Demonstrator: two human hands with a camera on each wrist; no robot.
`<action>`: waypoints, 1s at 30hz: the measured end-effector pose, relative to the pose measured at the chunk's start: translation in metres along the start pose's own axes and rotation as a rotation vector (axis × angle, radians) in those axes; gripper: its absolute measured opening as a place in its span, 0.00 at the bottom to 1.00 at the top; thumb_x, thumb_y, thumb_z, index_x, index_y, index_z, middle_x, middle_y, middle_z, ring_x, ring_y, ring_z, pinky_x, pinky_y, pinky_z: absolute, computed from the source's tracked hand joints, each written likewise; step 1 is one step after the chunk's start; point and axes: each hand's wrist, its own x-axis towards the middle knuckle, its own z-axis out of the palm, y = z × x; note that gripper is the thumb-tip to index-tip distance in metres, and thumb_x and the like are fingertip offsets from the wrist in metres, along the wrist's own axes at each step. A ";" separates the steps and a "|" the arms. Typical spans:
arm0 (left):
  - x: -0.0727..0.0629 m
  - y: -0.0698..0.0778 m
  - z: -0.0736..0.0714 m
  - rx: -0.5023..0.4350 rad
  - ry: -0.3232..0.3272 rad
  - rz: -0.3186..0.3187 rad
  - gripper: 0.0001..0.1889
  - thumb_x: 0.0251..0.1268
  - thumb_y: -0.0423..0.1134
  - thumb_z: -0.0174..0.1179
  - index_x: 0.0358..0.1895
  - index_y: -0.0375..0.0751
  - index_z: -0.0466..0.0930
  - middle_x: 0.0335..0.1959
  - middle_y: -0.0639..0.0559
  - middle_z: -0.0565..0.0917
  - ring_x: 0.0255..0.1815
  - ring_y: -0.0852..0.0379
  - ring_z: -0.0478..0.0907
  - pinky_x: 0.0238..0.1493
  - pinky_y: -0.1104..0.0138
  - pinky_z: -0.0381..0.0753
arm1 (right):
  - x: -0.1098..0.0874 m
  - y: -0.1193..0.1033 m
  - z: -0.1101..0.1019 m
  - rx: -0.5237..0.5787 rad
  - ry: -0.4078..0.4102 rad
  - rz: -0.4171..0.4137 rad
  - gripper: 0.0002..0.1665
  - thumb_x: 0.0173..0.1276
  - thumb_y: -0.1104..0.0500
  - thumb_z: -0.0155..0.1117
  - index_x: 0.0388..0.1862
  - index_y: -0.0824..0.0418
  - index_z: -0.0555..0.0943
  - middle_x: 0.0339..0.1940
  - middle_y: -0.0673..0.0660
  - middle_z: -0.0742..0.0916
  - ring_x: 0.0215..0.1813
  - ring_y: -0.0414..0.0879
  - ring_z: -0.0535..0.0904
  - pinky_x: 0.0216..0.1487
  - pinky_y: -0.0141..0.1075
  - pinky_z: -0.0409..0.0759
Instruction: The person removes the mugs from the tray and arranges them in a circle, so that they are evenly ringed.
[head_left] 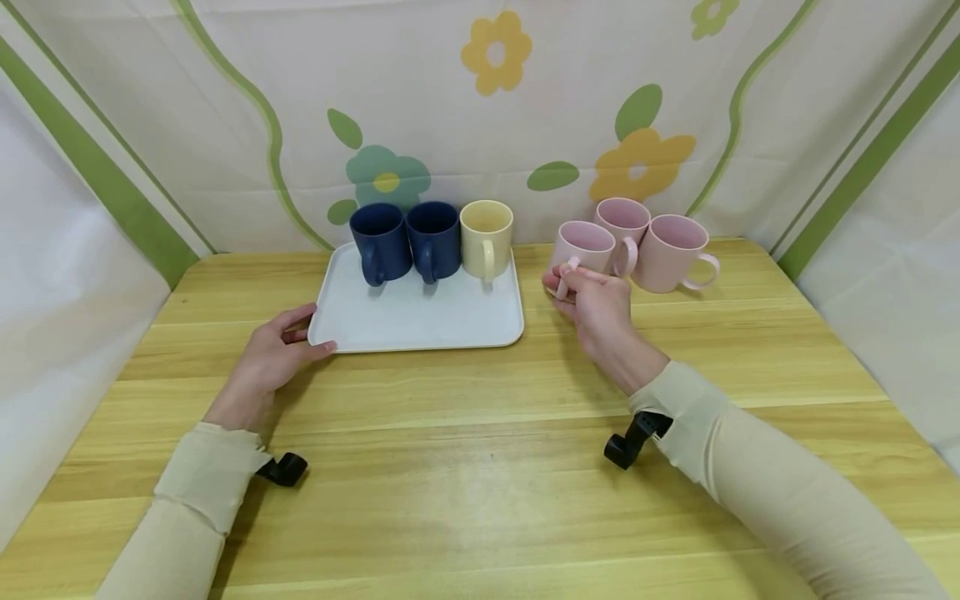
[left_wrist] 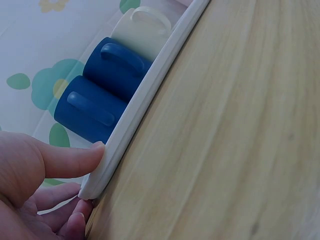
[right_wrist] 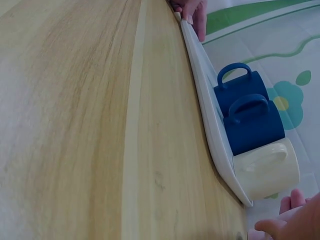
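A white tray (head_left: pixel 420 321) carries two navy blue mugs (head_left: pixel 381 242) (head_left: pixel 435 240) and a pale yellow mug (head_left: pixel 487 239) in a row along its back. My left hand (head_left: pixel 272 354) grips the tray's front left corner, thumb on the rim (left_wrist: pixel 117 145) and fingers around the outer side. To the right of the tray, my right hand (head_left: pixel 600 304) holds a pink mug (head_left: pixel 587 242) by its handle, thumb and fingers closed about it. Two more pink mugs (head_left: pixel 624 215) (head_left: pixel 672 254) stand close behind and beside that one.
The wooden table (head_left: pixel 480 483) runs back to a white cloth (head_left: pixel 435 92) printed with flowers, right behind the mugs. Cloth panels close off both sides. A black camera mount (head_left: pixel 281 469) sticks out from the left wrist, another mount (head_left: pixel 637 437) from the right.
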 end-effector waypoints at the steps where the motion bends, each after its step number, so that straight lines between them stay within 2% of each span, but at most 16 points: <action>1: 0.000 0.000 0.000 0.001 0.001 0.001 0.47 0.74 0.45 0.69 0.88 0.50 0.50 0.79 0.36 0.65 0.71 0.41 0.65 0.60 0.64 0.68 | 0.001 0.000 -0.001 0.000 0.003 0.000 0.24 0.83 0.59 0.59 0.70 0.71 0.79 0.47 0.55 0.89 0.56 0.46 0.88 0.76 0.48 0.76; 15: 0.000 0.002 0.000 0.001 0.005 -0.003 0.47 0.74 0.45 0.69 0.88 0.49 0.50 0.80 0.35 0.65 0.71 0.41 0.64 0.61 0.64 0.67 | 0.007 0.001 -0.002 -0.140 -0.058 0.026 0.27 0.81 0.57 0.63 0.73 0.70 0.77 0.57 0.58 0.90 0.64 0.46 0.85 0.77 0.44 0.75; 23: 0.003 0.003 0.000 -0.013 0.012 -0.012 0.47 0.73 0.44 0.69 0.88 0.50 0.50 0.83 0.39 0.63 0.75 0.40 0.63 0.62 0.63 0.68 | 0.013 0.001 -0.001 -0.170 -0.033 0.034 0.26 0.80 0.59 0.65 0.70 0.70 0.80 0.51 0.55 0.91 0.61 0.46 0.85 0.76 0.44 0.76; 30: 0.003 0.002 0.000 -0.022 0.005 -0.005 0.48 0.73 0.43 0.69 0.88 0.48 0.50 0.83 0.37 0.63 0.75 0.40 0.63 0.61 0.65 0.68 | 0.019 0.001 -0.004 -0.179 -0.043 0.044 0.24 0.81 0.59 0.63 0.70 0.70 0.79 0.56 0.57 0.90 0.63 0.46 0.84 0.77 0.43 0.75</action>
